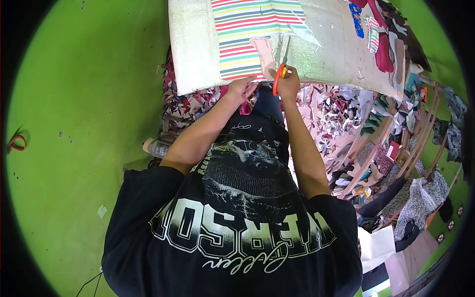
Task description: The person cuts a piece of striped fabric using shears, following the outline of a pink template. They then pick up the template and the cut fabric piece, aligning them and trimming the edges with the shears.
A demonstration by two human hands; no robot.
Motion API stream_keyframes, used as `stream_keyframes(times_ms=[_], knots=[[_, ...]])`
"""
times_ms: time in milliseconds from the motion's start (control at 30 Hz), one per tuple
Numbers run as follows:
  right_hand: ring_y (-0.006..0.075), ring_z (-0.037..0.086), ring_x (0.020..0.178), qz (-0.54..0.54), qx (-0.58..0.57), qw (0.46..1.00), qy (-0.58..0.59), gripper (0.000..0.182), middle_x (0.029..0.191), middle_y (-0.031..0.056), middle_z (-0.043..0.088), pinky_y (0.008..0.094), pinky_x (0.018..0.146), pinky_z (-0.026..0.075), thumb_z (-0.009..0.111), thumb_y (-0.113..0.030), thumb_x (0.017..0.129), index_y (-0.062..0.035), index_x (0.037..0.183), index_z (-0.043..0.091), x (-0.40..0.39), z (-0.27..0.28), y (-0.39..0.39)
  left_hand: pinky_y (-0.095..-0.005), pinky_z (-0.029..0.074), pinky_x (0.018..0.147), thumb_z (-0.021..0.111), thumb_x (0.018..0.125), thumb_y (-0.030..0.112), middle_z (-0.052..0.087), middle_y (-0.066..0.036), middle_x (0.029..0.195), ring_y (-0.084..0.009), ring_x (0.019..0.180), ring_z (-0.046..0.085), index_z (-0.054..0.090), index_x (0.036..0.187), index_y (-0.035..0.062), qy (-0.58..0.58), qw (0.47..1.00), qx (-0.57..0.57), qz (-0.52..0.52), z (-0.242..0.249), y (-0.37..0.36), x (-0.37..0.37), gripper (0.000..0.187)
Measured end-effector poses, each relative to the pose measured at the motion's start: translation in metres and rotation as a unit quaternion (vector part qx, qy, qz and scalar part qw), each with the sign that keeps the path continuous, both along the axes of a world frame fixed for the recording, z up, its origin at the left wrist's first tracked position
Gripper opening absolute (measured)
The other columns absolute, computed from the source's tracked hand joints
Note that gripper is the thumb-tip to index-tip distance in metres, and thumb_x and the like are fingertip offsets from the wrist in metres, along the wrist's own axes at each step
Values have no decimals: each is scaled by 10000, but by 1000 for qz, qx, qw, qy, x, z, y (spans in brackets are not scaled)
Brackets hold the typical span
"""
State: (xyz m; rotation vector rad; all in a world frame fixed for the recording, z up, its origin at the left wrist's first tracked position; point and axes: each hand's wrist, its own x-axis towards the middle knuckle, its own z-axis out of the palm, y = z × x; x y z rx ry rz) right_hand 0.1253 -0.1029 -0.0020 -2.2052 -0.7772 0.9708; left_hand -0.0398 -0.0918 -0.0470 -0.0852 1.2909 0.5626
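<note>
Striped fabric (237, 47) in red, green, yellow and dark blue lies on the table, reaching its near edge. On its right side rests a pink template (263, 52), shaped like a sole, with writing on it. My left hand (242, 89) is at the table's near edge, its fingers closed on the fabric's lower border. Just right of the template, my right hand (289, 86) grips scissors (280, 78) with orange and yellow handles. Their blades point away from me, over the table. Some fingertips of both hands are hidden.
The pale table (195, 54) carries white scraps (307, 35), a blue patterned piece (356, 20) and red pieces (383, 54) at right. Heaped offcuts (329, 116) cover the floor beneath. A rack with fabrics (420, 198) stands right; a plastic bottle (157, 147) lies left.
</note>
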Motion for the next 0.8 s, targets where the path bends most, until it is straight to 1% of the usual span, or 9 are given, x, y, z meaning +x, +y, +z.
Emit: stream_keyframes(times_ms=[133,200,233,300,333,400,567,633,800], knots=[[164,630,749,22,25,999,-14,697,896,111,660,306,671,505,864,-405,743,30,1198,564,6,13,-23,-214,597,846,730,875,53,689,-53,1037,-152,961,679,647,1084,54,-11,1000,3,-6,2,1,0,225],[163,587,674,56,102,993,34,620,814,44,622,289,647,481,834,-425,778,-14,1159,571,21,-3,-52,-215,598,843,728,876,51,690,-57,1034,-157,962,682,646,1085,50,-26,1000,-3,-5,2,0,-1,224],[163,587,674,57,102,993,33,620,814,44,622,289,647,481,834,-425,778,-14,1159,571,29,3,-64,-216,600,840,727,877,49,692,-61,1032,-162,963,684,646,1086,46,-37,999,-8,-4,3,2,-3,224],[125,514,614,118,39,965,231,546,777,3,554,262,577,430,767,-447,848,-33,1140,562,41,19,-96,-217,601,836,725,878,46,692,-64,1030,-165,961,686,645,1084,43,-44,999,-12,-2,2,2,-4,221],[125,514,614,119,37,965,230,546,777,3,554,262,577,430,767,-447,848,-33,1140,562,42,28,-109,-217,602,832,723,879,44,693,-67,1029,-167,959,689,644,1083,41,-48,999,-16,-2,1,2,-4,218],[89,479,590,138,-62,931,333,506,761,-10,532,235,531,381,724,-471,880,-55,1117,562,43,40,-127,-224,611,816,727,873,35,696,-83,1022,-174,932,695,647,1062,17,-51,999,-9,9,1,1,-4,206],[74,492,577,151,-53,931,328,488,764,-11,548,225,499,379,713,-484,886,-75,1115,575,23,36,-130,-228,618,800,730,868,25,701,-90,1010,-172,902,700,651,1037,1,-48,999,2,13,13,0,-2,188],[75,513,587,151,-87,925,336,493,764,-5,554,228,493,389,710,-494,886,-73,1109,583,16,40,-117,-229,615,802,726,875,34,701,-85,1011,-169,900,698,654,1034,4,-46,999,10,8,15,-1,-2,178],[77,519,573,112,-61,915,383,515,748,-9,552,226,495,396,716,-503,878,-56,1097,584,3,24,-102,-231,613,806,715,884,46,698,-85,1013,-175,912,696,650,1046,-2,-48,999,21,8,14,-1,-3,181]])
